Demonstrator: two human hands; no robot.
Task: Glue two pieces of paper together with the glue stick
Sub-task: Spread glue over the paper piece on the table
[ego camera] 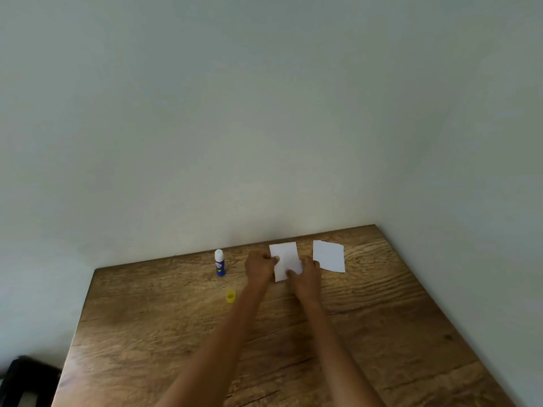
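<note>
I see two bare forearms, no sleeves, and bare hands (left hand [260, 267], right hand [305, 274]), without rings.

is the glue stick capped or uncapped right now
Uncapped. The glue stick stands upright with its white glue tip bare, and its yellow cap sits apart on the table, nearer the person.

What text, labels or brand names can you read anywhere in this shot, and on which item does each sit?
Nothing can be read.
Upright blue glue stick with white tip: a small red and white label patch, too blurred to read.
Two white paper pieces, one held and one lying to its right: blank.
Small yellow plastic cap and brown wooden table: no markings.
</note>
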